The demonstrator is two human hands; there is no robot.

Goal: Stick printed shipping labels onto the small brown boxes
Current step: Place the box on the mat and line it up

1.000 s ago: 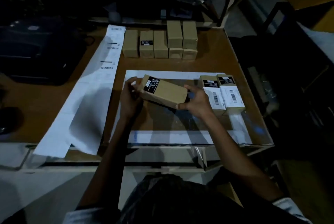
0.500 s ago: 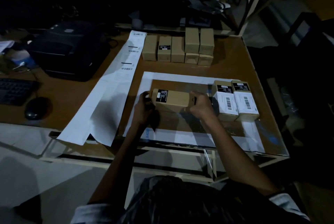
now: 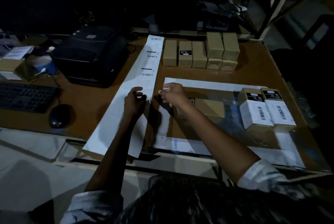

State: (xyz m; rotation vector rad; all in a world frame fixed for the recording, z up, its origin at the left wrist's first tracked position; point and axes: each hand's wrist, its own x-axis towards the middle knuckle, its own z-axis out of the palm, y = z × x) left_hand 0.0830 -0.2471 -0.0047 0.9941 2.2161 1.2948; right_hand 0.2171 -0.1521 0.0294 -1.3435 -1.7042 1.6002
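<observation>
From the head view, a dim brown tabletop (image 3: 253, 72) is seen from above. A long white label strip (image 3: 126, 108) is laid diagonally across it, running from near the back edge down to the front edge; printed barcodes are visible on its far part. The left hand (image 3: 134, 101) is held over the strip's right edge with fingers loosely curled; nothing is seen gripped, so its grip is taken as relaxed. The right hand (image 3: 172, 93) is reached across just beside the strip, fingertips drawn together near the strip's edge; whether anything is pinched in that grip cannot be told, as the spot is dark and blurred.

Behind the right wrist, an unlabelled brown box (image 3: 209, 106) is lying on a clear sheet bordered with white paper (image 3: 207, 83). At the right, two labelled boxes (image 3: 267, 113) are standing side by side, touching, each with a white barcode label on the front face and a black sticker on top. At the back, a group of plain brown boxes (image 3: 200, 52) is set in a row, two more being stacked on the right; one carries a black sticker.

To the left, a black label printer (image 3: 90, 55), a keyboard (image 3: 25, 96) and a mouse (image 3: 58, 115) are seen.
</observation>
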